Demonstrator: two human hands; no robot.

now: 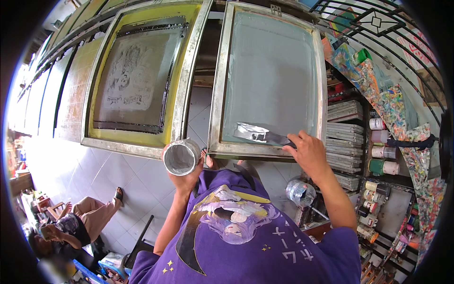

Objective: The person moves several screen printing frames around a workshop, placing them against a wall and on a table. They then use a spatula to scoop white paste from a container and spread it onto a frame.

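Note:
My left hand (191,178) is wrapped round a round, paint-smeared tub (195,150), its mouth tilted up and a grey-white coating inside. In my right hand (307,152) is the dark handle of a spatula (275,138). Its wide blade, smeared with glossy white and grey, lies over the near left part of a screen-printing frame (321,102) with grey-green mesh. Whether the blade touches the mesh, I cannot tell. Left of it, a second screen-printing frame (180,94) has yellow borders, dark tape and a faint picture in its mesh.
Flat frames are stacked (347,151) under the right side, beside paint jars (384,152) and a paint-spattered strip (378,90). A clear plastic bottle (300,192) stands below my right forearm. At the lower left sits another person (92,217) holding a phone. Black metal bars (326,21) run along the far edge.

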